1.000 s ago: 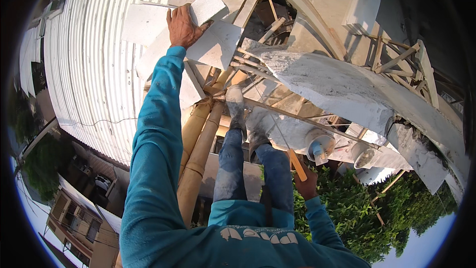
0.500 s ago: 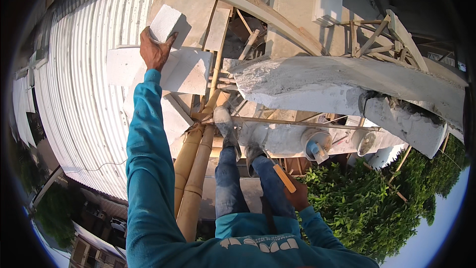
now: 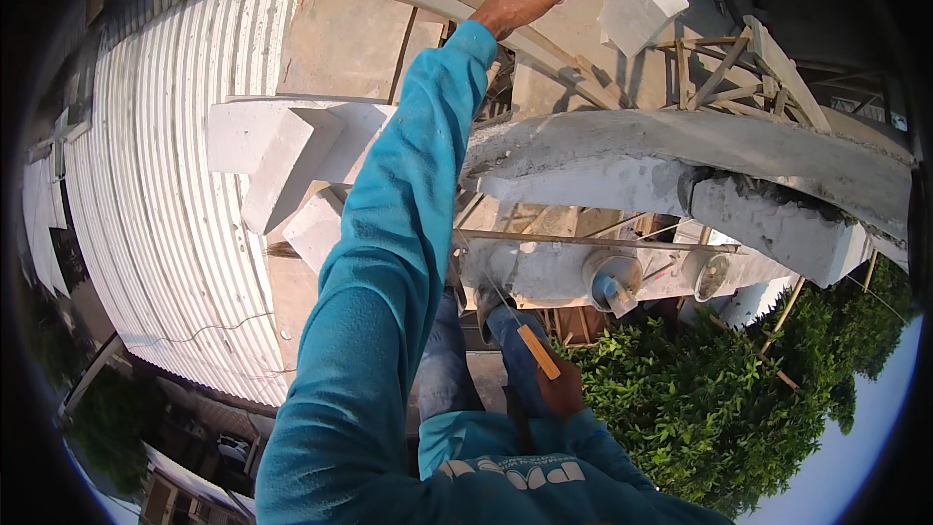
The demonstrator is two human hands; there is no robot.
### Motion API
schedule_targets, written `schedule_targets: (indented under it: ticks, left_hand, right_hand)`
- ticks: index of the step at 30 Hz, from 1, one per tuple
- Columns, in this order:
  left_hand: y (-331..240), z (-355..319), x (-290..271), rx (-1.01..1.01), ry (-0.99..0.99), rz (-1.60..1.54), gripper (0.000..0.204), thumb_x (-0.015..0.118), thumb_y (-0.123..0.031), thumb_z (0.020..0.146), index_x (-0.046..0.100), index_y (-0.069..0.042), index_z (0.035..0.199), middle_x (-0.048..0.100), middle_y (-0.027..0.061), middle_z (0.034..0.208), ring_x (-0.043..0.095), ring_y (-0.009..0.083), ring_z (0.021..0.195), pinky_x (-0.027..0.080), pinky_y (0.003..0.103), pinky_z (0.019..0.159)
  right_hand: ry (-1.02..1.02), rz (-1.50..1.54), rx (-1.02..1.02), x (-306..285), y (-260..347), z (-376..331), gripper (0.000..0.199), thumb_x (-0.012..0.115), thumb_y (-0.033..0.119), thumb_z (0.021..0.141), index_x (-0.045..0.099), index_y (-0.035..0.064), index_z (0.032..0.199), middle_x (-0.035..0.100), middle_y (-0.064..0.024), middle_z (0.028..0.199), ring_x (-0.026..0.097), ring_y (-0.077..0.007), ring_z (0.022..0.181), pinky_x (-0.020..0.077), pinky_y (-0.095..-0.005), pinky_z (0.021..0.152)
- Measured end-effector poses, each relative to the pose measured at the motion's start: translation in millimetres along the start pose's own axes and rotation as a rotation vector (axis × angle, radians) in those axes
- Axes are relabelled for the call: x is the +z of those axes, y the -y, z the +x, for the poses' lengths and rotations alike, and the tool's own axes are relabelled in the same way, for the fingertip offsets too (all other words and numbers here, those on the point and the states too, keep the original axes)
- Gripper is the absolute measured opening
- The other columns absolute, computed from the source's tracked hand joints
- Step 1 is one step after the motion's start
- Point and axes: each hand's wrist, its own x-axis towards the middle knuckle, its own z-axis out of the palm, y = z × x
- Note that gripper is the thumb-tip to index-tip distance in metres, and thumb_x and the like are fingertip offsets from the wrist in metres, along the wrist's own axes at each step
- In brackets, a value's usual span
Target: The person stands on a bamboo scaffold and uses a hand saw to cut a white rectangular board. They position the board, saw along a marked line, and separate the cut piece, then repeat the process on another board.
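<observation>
Left hand: The person's bare left hand (image 3: 533,0) was extended far forward; its fingers were loosely parted, with nothing seen inside the grip.
Block at the reach: A white, box-shaped masonry block (image 3: 643,8) sat tilted just beyond the fingertips, near the light wooden frame (image 3: 719,83); contact could not be confirmed.
Right hand: The person's right hand (image 3: 561,391) was low, near the thigh, closed around a thin-bladed tool with a flat orange handle (image 3: 538,351).
Other blocks: A white, slab-like block (image 3: 292,165) leaned among further pale pieces beside the white corrugated metal roofing (image 3: 175,185).
Beam and buckets: A rough grey concrete beam (image 3: 680,141) curved across the right; a round, pale bucket (image 3: 612,277) stood below it.
Step in hand: Judged to be one-handed handling of the tilted block.
Next move: In judgement, a secure hold called for wider fingers across opposite faces, the blade kept clear.
</observation>
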Motion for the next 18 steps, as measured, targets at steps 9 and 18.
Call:
schedule_targets:
  ticks: [9,18]
  left_hand:
    - [62,-211,-172,-0.159,-0.741,0.751,0.094,0.077,-0.062,0.076,0.048,0.002,0.139,0.047,0.0267,0.143,0.045,0.041,0.134,0.039,0.049,0.112]
    - [144,-369,-253,-0.813,-0.372,1.212,0.13,0.089,-0.065,0.054,0.027,-0.01,0.153,0.038,0.0234,0.151,0.036,0.0416,0.141,0.019,0.067,0.117]
  right_hand:
    - [-0.013,0.05,-0.067,-3,3,5,0.047,0.062,0.004,0.086,0.061,0.004,0.133,0.067,-0.0145,0.075,0.064,-0.021,0.06,0.0506,-0.0352,0.056]
    - [-0.068,0.089,-0.372,74,77,106,0.056,0.065,0.006,0.083,0.056,0.0036,0.138,0.07,-0.0193,0.097,0.07,-0.0276,0.079,0.0557,-0.036,0.069]
